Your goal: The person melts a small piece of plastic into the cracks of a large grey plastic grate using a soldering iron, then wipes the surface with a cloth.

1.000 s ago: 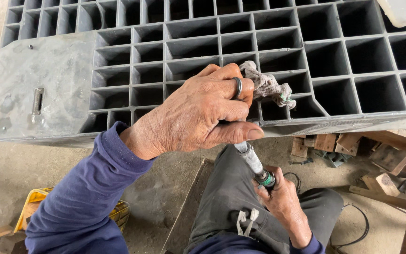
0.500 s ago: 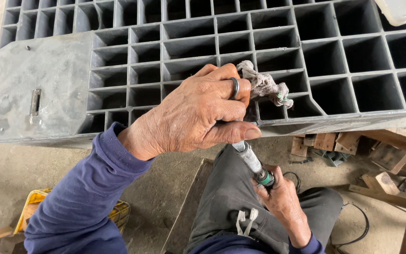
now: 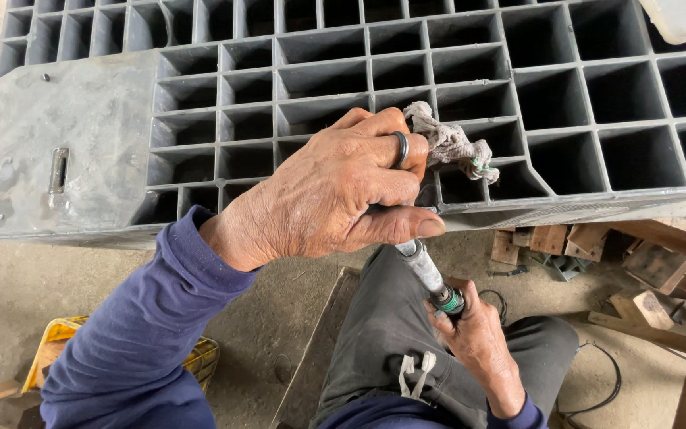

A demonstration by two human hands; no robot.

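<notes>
The person's left hand (image 3: 335, 191), with a ring on one finger, is curled shut around a crumpled grey rag (image 3: 448, 144) and the top of a slim metal tool (image 3: 426, 274), at the near edge of a grey plastic grid pallet (image 3: 65, 159). The right hand (image 3: 478, 338) grips the tool's lower end, fingers wrapped, above the lap. The pallet's square cells look dark; their contents cannot be made out. Below lie a dusty concrete floor (image 3: 9, 302), wood scraps (image 3: 653, 262) and a yellow crate (image 3: 57, 349).
</notes>
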